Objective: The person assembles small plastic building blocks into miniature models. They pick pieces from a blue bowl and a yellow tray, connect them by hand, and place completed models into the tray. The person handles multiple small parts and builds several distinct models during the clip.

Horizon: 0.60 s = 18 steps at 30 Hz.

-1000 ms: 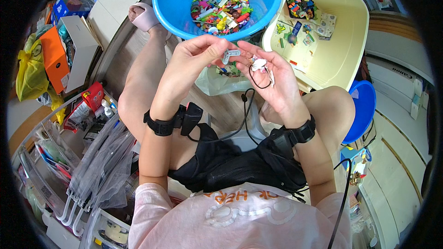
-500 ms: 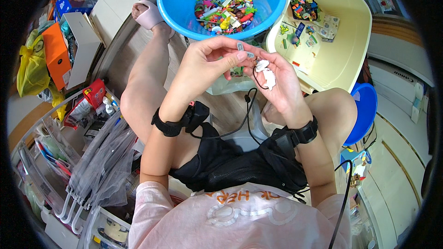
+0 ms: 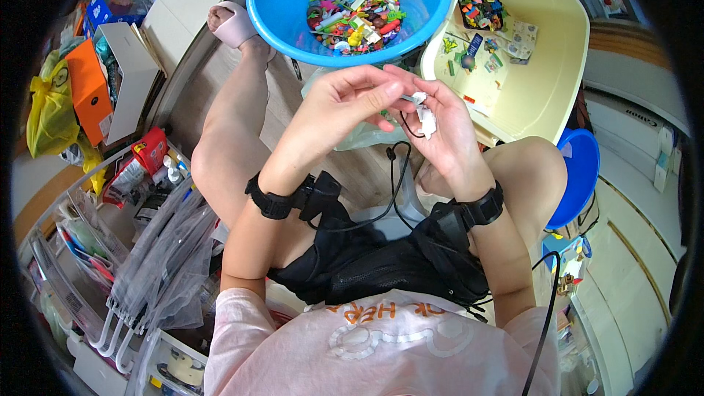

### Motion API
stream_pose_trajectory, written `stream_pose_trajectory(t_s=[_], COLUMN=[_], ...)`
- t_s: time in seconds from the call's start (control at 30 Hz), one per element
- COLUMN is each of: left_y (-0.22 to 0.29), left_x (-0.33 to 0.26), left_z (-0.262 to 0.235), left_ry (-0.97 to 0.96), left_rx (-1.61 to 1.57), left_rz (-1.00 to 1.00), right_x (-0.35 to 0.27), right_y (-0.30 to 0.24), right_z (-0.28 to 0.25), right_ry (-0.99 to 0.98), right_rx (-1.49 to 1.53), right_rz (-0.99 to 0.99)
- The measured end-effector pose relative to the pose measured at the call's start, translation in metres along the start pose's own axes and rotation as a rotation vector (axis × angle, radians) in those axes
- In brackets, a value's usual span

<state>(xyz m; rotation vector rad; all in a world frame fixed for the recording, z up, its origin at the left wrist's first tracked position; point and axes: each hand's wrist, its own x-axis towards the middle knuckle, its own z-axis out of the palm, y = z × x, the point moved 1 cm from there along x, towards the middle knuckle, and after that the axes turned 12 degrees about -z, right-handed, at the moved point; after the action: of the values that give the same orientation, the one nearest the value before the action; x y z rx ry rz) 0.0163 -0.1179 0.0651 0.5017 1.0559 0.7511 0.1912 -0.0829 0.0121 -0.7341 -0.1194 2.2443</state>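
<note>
My left hand [image 3: 345, 103] is closed, its thumb and fingers pinching a small grey piece [image 3: 408, 97] over my right fingers. In the half-curled palm of my right hand [image 3: 458, 128] lie crumpled-looking white pieces [image 3: 427, 121], too small to name. A thin dark cord [image 3: 405, 126] loops beside them against the palm. Both hands meet at the fingertips, just in front of a light blue tub [image 3: 279, 33] of small mixed toys [image 3: 359, 18]. Below my hands sits a clear plastic bag [image 3: 359, 138], partly hidden by them.
A cream bin [image 3: 561, 66] at the far right holds a black tray of colourful bits [image 3: 482, 9] and flat cards. A dark blue basin [image 3: 576, 180] stands by my right knee. Black cables [image 3: 396, 176] run between my wrist straps. Folded clear umbrellas [image 3: 165, 271] lean at the left.
My left thumb and fingers have moved with the grey piece toward the white pieces, partly covering it. The left wrist has turned slightly. My right hand stays nearly in place.
</note>
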Motion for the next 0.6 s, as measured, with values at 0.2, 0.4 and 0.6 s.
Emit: stream_pose_trajectory(t_s=[0.2,0.4,0.6], left_y=[-0.007,-0.008,-0.02], left_x=[-0.007,-0.019,-0.031], left_z=[0.02,0.03,0.026], left_ry=[-0.128,-0.034,0.15], left_rx=[0.052,0.14,0.144], left_rz=[0.113,0.084,0.039], right_x=[-0.008,-0.002,0.002], right_y=[-0.004,-0.002,0.008], right_z=[0.018,0.027,0.024], right_ry=[0.097,0.095,0.048], right_rx=[-0.156,-0.208,-0.107], right_rz=[0.023,0.037,0.054])
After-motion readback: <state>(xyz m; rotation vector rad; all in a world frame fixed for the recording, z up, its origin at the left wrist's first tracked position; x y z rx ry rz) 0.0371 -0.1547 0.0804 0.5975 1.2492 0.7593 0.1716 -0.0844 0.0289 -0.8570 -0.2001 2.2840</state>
